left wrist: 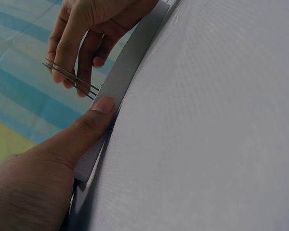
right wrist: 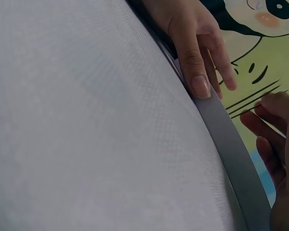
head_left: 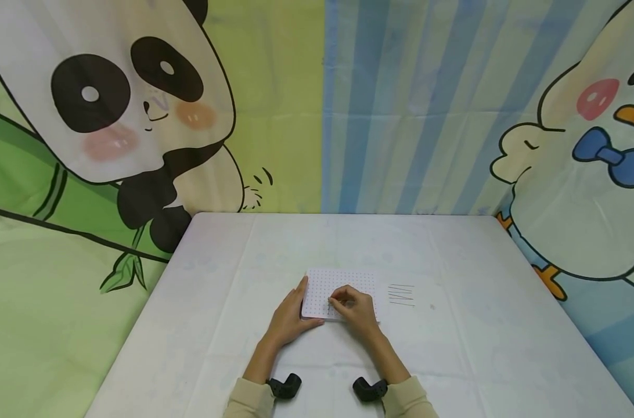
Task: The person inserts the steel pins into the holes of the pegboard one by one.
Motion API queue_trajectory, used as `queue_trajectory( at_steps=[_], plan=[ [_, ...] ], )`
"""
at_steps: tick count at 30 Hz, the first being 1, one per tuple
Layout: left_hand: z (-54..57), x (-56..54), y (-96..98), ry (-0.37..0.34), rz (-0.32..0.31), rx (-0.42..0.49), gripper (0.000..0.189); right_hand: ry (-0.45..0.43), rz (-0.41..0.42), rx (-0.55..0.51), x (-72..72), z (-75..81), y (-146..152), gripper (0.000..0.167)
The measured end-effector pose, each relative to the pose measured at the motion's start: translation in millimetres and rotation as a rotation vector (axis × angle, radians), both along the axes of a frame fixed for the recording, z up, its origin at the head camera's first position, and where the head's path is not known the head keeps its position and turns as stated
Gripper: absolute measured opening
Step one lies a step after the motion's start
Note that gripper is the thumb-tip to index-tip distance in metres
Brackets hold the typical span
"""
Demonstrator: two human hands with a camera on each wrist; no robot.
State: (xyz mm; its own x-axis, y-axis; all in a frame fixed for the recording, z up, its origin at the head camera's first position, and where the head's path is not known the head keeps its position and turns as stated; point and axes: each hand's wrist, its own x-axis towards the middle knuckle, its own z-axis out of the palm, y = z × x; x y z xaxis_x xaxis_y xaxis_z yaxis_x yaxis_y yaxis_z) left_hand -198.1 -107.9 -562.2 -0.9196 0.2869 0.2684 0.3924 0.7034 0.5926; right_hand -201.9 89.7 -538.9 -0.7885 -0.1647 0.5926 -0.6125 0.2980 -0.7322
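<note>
A white board (head_left: 317, 290) with a grid of small holes lies on the table. My left hand (head_left: 290, 316) rests at its near left corner, fingers straight along the left side and thumb pressing the front edge. Over the board, my right hand (head_left: 355, 307) pinches a thin dark stick (right wrist: 243, 112) between thumb and index finger. Beside it, two similar sticks (right wrist: 253, 95) stand in the board, slightly apart, in the right wrist view. The held stick's lower end meets the board's edge line there; how deep it sits is hidden.
Several thin sticks (head_left: 400, 292) lie in a loose column on the white table (head_left: 479, 348), right of the board. Behind the table hangs a cloth printed with a panda (head_left: 155, 116) and a duck (head_left: 583, 203). Each wrist wears a black camera (head_left: 285, 388).
</note>
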Motion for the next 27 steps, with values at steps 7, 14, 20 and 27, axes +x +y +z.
queue_trajectory(
  at_steps=[7, 14, 20, 27],
  plan=[
    [-2.0, 0.7, 0.0, 0.002, -0.008, 0.004, 0.11, 0.045, -0.002, 0.056, -4.4, -10.6, 3.0, 0.009],
    [-4.5, -1.0, -1.7, 0.011, -0.005, 0.007, 0.11, 0.134, -0.063, 0.123, -6.8, -11.4, 2.5, 0.011],
    [-6.4, -1.3, -2.6, 0.009, -0.012, 0.007, 0.11, 0.13, -0.085, 0.146, -7.9, -14.9, 1.4, 0.013],
    [-5.9, -1.4, -1.6, 0.026, -0.008, 0.018, 0.109, 0.119, -0.087, 0.144, -8.0, -15.0, 2.7, 0.013]
  ],
)
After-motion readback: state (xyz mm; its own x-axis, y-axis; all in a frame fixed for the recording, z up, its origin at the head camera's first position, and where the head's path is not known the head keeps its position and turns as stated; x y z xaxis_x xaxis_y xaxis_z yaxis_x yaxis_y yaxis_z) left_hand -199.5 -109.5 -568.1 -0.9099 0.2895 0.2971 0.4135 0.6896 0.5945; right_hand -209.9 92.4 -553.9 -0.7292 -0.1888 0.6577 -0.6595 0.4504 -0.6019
